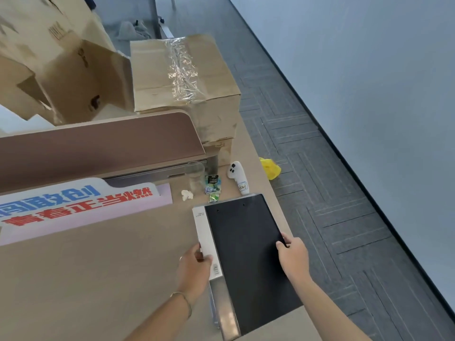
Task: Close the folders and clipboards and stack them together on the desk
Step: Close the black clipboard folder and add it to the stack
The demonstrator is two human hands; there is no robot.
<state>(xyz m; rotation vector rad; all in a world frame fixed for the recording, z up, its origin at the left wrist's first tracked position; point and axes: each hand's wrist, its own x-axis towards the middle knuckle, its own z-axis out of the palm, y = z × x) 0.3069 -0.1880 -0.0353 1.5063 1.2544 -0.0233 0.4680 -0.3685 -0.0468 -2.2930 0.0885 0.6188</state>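
A closed black folder (pixel 248 257) with a white label strip along its left side lies near the right edge of the tan desk (pixel 98 267). Under it, edges of other grey and clear folders (pixel 225 306) stick out at the near end. My left hand (pixel 197 262) grips the white strip on the folder's left edge. My right hand (pixel 293 254) holds the folder's right edge, thumb on top. Both hands keep the folder flat on the stack.
A printed sign board (pixel 73 203) lies at the left. Behind the folder stand a clear cup (pixel 194 175), snack packets (pixel 213 188), a crumpled tissue (pixel 187 194) and a white controller (pixel 237 177). Cardboard boxes (pixel 182 77) rise beyond a brown divider (pixel 98 146). Carpet floor lies to the right.
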